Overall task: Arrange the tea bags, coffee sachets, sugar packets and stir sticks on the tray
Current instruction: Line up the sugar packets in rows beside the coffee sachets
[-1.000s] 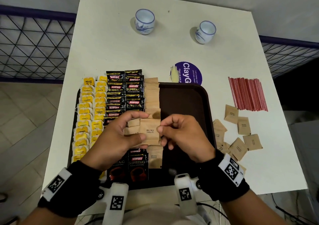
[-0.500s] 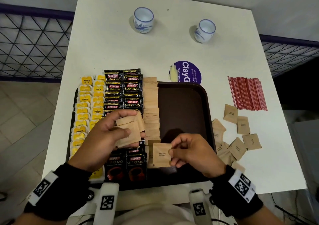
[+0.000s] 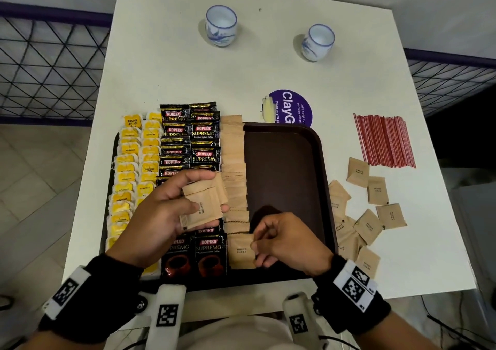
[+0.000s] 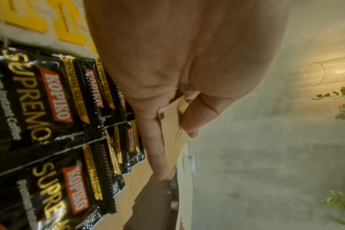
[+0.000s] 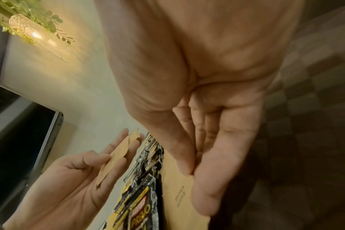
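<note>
Your left hand (image 3: pixel 163 210) grips a spare stack of sugar packets (image 3: pixel 202 207) as a ready supply, while your right hand (image 3: pixel 284 238) pinches one packet (image 3: pixel 240 251) down at the tray's (image 3: pixel 326 177) near edge, extending the sugar column.

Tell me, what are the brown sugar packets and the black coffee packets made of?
The sugar packets look like matte brown paper: dull, with zigzag-cut edges. The coffee sachets look like glossy plastic or foil film: light glints off their black faces and gold strips. That is judged from looks alone.
</note>
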{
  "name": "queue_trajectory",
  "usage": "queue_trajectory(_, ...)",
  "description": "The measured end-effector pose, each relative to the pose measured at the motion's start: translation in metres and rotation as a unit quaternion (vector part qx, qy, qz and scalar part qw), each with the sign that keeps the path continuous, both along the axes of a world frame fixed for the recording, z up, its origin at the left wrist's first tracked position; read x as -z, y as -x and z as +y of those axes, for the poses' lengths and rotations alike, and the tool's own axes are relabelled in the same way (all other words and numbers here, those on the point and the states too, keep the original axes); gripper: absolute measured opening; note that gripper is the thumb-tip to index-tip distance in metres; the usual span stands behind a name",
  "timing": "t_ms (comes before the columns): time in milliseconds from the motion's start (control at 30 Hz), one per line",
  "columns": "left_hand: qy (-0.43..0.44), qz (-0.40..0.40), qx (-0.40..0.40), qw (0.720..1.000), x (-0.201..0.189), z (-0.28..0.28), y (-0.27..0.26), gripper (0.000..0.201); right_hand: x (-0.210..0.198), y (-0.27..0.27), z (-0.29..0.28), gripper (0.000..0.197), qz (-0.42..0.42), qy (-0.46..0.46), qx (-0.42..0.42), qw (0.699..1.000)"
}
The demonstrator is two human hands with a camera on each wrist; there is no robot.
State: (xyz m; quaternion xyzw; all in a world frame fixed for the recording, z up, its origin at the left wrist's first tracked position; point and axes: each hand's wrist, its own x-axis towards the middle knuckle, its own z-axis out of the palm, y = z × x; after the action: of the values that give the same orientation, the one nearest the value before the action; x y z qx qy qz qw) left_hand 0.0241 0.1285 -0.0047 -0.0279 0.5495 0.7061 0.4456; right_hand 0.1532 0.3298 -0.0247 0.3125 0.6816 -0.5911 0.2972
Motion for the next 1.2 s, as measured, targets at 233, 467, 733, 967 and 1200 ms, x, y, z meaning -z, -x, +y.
queue_trajectory(233,0.007,-0.004,-0.004,1.0,0.002,-0.002,-0.003,0.057,0.0,0.001,-0.005,0.009,-0.009,-0.005,0.004,1.0)
queue_trajectory(467,0.009,0.001,-0.003,1.0,0.002,-0.002,-0.005,0.056,0.002,0.001,-0.01,0.01,-0.015,-0.012,0.026,0.999)
queue_trajectory(733,0.02,0.064,-0.009,0.998,0.004,0.004,-0.01,0.039,-0.019,0.01,-0.005,0.019,0.063,-0.031,0.082,0.994)
queue_trajectory(967,0.009,0.145,-0.015,0.989,-0.003,0.026,-0.011,0.034,-0.036,0.039,-0.013,0.017,0.185,0.043,0.189,0.963)
queue_trajectory(1200,-0.002,0.099,-0.028,0.995,0.006,0.011,-0.009,0.034,-0.034,0.027,0.004,0.012,0.226,0.02,0.221,0.949)
